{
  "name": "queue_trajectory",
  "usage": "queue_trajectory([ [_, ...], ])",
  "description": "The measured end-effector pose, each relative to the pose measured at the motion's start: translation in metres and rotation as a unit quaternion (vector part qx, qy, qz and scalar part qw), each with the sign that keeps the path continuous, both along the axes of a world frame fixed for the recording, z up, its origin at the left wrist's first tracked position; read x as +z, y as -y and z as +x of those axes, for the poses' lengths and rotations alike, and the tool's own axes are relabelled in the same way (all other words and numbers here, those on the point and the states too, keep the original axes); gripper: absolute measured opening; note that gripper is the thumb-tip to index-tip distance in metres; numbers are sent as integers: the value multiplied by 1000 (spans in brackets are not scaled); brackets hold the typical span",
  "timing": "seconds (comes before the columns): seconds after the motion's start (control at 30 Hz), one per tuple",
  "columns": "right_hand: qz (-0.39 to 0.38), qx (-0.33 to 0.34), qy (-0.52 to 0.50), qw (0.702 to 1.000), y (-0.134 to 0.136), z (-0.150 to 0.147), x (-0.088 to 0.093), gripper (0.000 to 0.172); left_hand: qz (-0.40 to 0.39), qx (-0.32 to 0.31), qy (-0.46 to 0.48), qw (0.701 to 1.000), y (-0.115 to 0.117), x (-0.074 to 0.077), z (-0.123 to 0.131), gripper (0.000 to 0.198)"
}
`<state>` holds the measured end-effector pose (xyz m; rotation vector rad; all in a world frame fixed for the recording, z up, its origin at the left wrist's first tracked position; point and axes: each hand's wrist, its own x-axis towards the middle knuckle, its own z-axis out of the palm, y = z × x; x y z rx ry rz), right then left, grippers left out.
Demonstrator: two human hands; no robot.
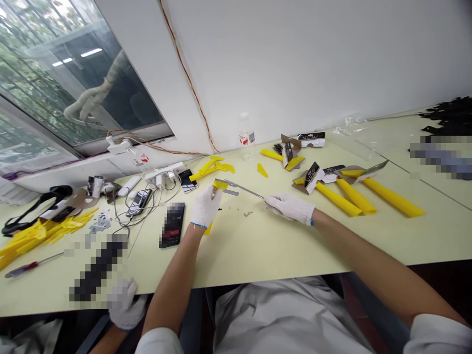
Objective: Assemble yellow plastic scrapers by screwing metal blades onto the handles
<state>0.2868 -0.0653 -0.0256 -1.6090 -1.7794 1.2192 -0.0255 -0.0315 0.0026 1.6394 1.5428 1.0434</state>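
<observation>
My left hand [205, 207], in a white knitted glove, is closed around a yellow-handled scraper [220, 184]; part of its handle shows below the palm. Flat grey metal plates [231, 192] sit at its head. My right hand [289, 206], gloved too, grips a screwdriver [249, 190] whose handle is hidden in the fingers. Its thin shaft points left, and the tip reaches the scraper's head; I cannot tell whether it sits in a screw. Several small screws [248, 214] lie on the table between my hands. Beyond them lies a small yellow triangular piece [262, 170].
Yellow-handled scrapers with card sleeves [339, 196] lie to the right. A plastic bottle [244, 137] stands by the wall. Leftward are a phone [172, 225], cables, yellow parts [47, 231] and another screwdriver [33, 265]. A co-worker's gloved hand [127, 305] is at the front left edge.
</observation>
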Motion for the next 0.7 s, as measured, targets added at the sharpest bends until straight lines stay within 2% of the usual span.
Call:
queue_trajectory([
  [0.07, 20, -11, 16, 1000, -5, 1, -2, 54, 6, 16, -8, 1000, 0, 0, -2, 18],
  [0.13, 81, -32, 82, 993, -11, 2, -4, 50, 8, 20, -8, 1000, 0, 1, -3, 20],
  [0.23, 164, -68, 231, 957, -18, 4, -7, 41, 0, 11, 7, 1000, -1, 2, -3, 21],
  [0.33, 172, -69, 312, 932, -19, 5, -8, 38, -12, -2, 32, 999, -3, 2, -2, 25],
  [0.43, 184, -59, 339, 921, -18, 5, -8, 35, -18, -8, 55, 998, -4, 1, -3, 28],
  [0.7, 225, -60, 336, 912, -20, 6, -11, 34, -42, -20, 110, 993, -5, -3, -6, 34],
])
